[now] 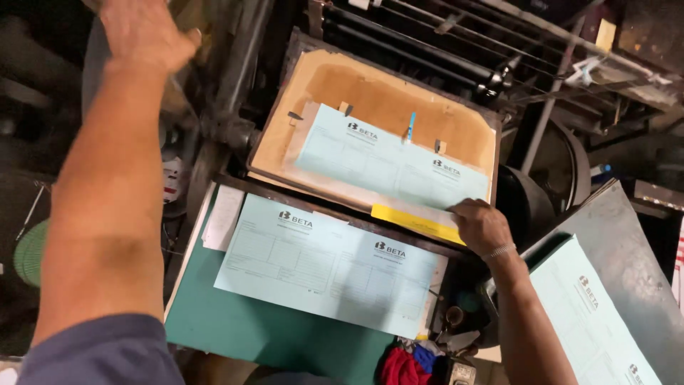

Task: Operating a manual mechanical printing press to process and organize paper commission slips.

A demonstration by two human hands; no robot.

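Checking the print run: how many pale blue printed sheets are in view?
3: one sheet on the brown platen under the right hand, one on the green table, one top sheet on the stack at right; more probably lie hidden beneath.

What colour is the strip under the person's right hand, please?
The strip beside the right hand is yellow, in the head view.

A green table bears a printed pale-blue sheet. A second stack of such sheets lies on a grey metal plate at right. Red and blue rags sit below; black rollers span above.
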